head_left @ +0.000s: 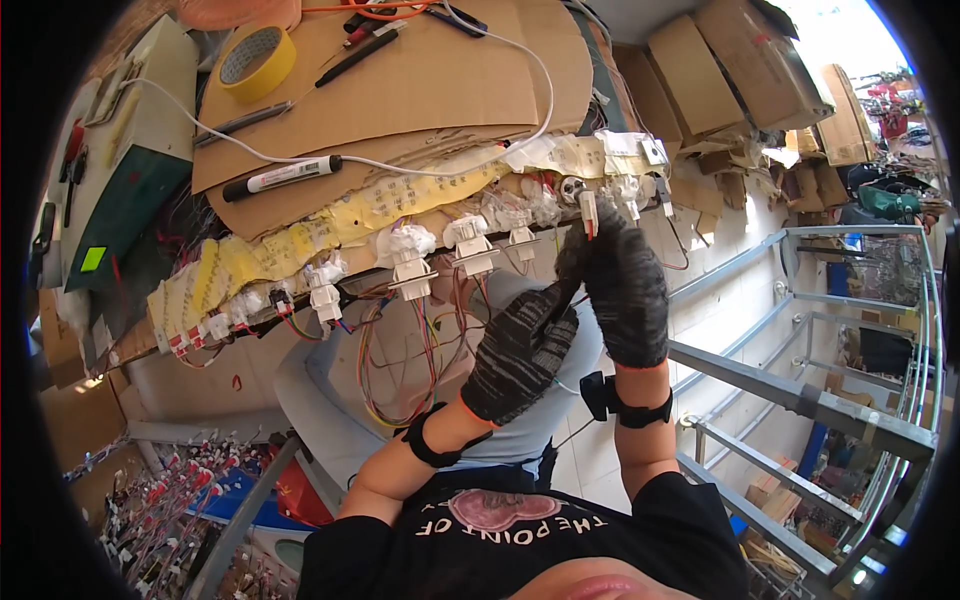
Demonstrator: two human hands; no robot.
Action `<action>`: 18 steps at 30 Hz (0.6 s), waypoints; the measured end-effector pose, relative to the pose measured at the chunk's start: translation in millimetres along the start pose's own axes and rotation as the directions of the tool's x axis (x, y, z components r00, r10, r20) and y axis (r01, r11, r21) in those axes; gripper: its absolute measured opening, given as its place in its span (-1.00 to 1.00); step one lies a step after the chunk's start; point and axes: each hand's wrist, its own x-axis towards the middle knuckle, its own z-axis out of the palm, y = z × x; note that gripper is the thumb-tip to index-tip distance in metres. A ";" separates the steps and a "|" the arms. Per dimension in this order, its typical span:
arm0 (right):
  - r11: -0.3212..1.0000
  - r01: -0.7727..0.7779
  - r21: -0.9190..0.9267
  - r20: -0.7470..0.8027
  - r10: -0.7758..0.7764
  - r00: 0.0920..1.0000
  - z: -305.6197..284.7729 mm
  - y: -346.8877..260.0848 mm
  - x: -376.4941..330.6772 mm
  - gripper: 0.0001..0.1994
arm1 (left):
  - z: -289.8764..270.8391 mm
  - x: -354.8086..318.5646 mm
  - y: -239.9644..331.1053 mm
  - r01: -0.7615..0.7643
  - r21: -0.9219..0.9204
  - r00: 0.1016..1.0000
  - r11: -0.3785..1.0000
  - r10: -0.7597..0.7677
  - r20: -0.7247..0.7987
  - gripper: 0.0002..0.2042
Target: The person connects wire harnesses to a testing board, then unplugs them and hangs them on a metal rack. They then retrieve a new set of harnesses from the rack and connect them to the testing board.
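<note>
Both my hands wear black-and-grey striped knit gloves. My right hand (pixel 628 290) is raised at the right end of the board, its fingers curled and smeared by motion. Its fingertips are right beside a white plug connector (pixel 588 210) with a reddish wire; what they hold is hidden. My left hand (pixel 522 345) is just below and to the left, fingers pressed together, their grip hidden. Along the board's near edge sit several white connectors (pixel 411 272), and a loop of coloured wires (pixel 375 385) hangs from some of them.
Yellow label tape (pixel 375 200) runs along the board's edge. On the cardboard (pixel 430 90) behind lie a yellow tape roll (pixel 257 64), a marker (pixel 283 178) and pens. A grey metal frame (pixel 800 395) stands right; wire bundles (pixel 190 500) lie lower left.
</note>
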 end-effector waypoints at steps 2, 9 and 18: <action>0.999 0.034 -0.013 0.082 -0.033 0.996 -5.8 -0.4 0.0 -0.68 | -0.9 5.3 1.5 0.172 -0.186 0.981 0.967 -0.152 0.120 -0.70; 0.929 0.165 -0.331 -0.065 -0.197 0.978 -5.1 -3.9 12.1 -0.78 | -3.7 15.0 -1.0 0.327 -0.436 0.935 0.838 -0.218 0.281 -0.64; 0.305 0.354 -0.884 0.114 -0.594 0.796 -8.3 0.4 26.3 -0.72 | 4.8 11.4 -2.5 0.285 -0.550 0.951 0.785 -0.161 0.263 -0.58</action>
